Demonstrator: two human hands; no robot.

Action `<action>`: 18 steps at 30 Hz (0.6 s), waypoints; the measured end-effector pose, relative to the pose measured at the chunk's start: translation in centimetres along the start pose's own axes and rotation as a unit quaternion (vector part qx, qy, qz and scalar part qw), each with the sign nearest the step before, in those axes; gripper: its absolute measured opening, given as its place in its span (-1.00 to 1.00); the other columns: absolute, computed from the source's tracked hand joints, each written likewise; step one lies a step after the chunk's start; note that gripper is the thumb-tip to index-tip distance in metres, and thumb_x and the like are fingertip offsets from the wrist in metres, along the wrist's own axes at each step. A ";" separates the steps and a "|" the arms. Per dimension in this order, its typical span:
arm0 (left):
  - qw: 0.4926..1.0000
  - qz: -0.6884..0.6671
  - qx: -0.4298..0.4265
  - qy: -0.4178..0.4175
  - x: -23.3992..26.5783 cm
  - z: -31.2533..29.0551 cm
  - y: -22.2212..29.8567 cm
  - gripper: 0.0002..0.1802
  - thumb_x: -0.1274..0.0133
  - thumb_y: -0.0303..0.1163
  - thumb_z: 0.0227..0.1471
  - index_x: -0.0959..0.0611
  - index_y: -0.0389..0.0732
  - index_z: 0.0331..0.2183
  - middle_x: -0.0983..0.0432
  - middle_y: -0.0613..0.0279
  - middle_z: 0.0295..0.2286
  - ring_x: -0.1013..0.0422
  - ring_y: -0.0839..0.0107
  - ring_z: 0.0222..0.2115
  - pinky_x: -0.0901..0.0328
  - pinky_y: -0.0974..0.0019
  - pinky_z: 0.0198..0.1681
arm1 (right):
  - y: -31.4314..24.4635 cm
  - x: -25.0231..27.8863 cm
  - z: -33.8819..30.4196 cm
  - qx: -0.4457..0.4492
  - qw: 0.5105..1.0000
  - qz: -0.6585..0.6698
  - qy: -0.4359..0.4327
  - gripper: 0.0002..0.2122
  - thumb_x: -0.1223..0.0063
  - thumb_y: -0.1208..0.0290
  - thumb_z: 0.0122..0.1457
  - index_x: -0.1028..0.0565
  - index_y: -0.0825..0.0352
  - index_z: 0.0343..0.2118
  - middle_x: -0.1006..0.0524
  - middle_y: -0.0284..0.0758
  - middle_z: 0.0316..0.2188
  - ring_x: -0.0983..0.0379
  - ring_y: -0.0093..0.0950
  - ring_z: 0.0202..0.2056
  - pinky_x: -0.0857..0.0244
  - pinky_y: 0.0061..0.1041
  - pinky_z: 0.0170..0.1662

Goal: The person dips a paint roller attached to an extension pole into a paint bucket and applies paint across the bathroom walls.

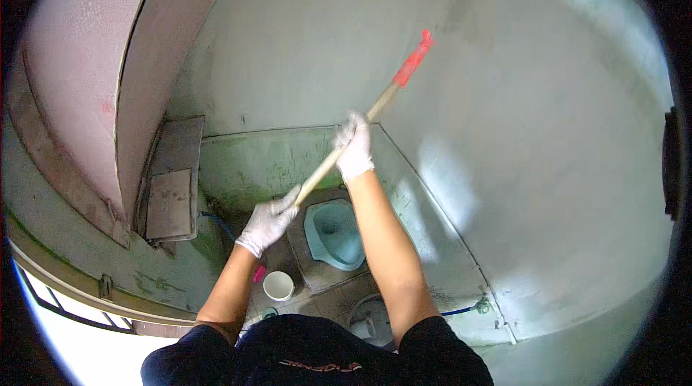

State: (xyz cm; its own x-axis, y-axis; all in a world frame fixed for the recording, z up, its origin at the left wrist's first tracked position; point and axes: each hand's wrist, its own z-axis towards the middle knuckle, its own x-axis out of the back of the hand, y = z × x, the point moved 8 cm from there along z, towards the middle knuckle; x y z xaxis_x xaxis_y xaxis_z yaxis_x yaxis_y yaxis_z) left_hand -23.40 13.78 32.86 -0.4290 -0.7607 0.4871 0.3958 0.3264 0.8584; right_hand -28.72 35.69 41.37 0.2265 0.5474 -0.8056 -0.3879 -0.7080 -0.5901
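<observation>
At left we see a grey board (173,202). Our gloved left hand (268,226) curls tight round the pole's (318,178) lower end. Past a white bucket (278,294) lies the toilet (335,238). Our gloved right hand (355,144) grips the pole midway; its red end (413,64) slants up rightward. A tap (483,305) sits lower right.

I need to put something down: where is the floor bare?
Bare tiles show between the white tub and the round container, on the near side of the blue squat toilet. The tub's left is crowded by a pink item.
</observation>
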 end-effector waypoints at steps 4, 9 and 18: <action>0.998 -0.064 -0.011 0.010 1.1 0.0 2.9 -0.52 -0.05 -0.40 0.10 -0.43 -0.05 0.08 -0.52 0.28 -0.09 -0.32 0.75 -0.18 -0.21 0.56 -0.05 | -2.5 -3.2 -0.2 0.000 1.000 -0.012 -0.026 -0.60 -0.09 0.23 0.06 -0.09 0.02 -0.74 0.01 -0.60 -0.84 0.12 -0.65 -0.81 0.17 -0.59 -0.73; 0.996 -0.030 -0.086 0.004 -1.9 -7.4 -6.7 -0.51 -0.08 -0.40 0.08 -0.45 0.00 0.08 -0.56 0.08 -0.29 -0.46 0.48 -0.37 -0.32 0.45 -0.20 | 8.0 6.1 -7.2 -0.089 0.995 0.033 0.028 -0.61 0.02 0.26 0.17 -0.10 0.03 -0.74 -0.07 -0.56 -0.86 0.03 -0.63 -0.82 0.08 -0.58 -0.74; 0.965 0.260 -0.009 -0.019 2.2 -5.6 -4.9 -0.50 -0.04 -0.26 0.07 -0.43 0.19 0.08 -0.55 0.01 -0.31 -0.50 0.14 -0.32 -0.36 0.28 -0.16 | 5.5 3.1 -4.2 -0.012 1.000 0.010 -0.013 -0.70 0.04 0.14 0.23 -0.20 0.09 -0.58 -0.09 -0.56 -0.72 0.01 -0.63 -0.70 0.00 -0.61 -0.60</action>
State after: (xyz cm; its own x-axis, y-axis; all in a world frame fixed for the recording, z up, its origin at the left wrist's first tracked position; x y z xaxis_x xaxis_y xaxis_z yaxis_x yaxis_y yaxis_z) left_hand -21.73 7.34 28.81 -0.1989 -0.4752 0.8571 0.5792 0.6485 0.4939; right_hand -26.38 31.57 35.43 0.1957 0.5444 -0.8157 -0.3698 -0.7294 -0.5755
